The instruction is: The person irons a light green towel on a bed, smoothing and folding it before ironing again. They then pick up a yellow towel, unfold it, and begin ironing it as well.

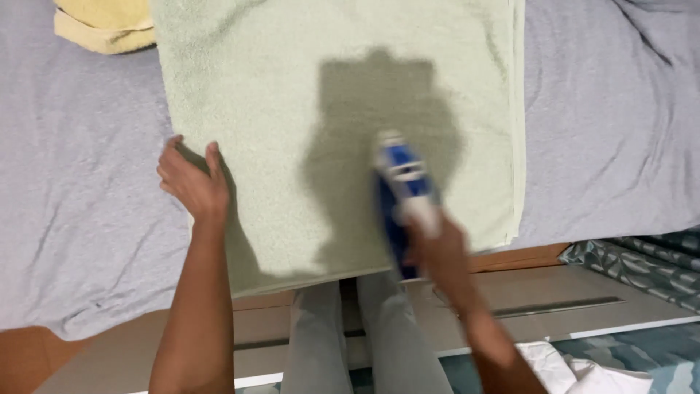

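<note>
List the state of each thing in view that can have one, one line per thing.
Pale green towel: spread flat on the bed.
Blue and white iron: blurred, resting on the towel, held by its handle.
Right hand: closed on the iron's handle.
Left hand: open, pressing the towel's left edge.
Yellow towel: folded, at the far left corner.
Grey bedsheet: wrinkled.

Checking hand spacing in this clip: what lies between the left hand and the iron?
In the head view, only bare pale green towel, partly in shadow, lies between the left hand at its edge and the blue iron in the right hand.
</note>
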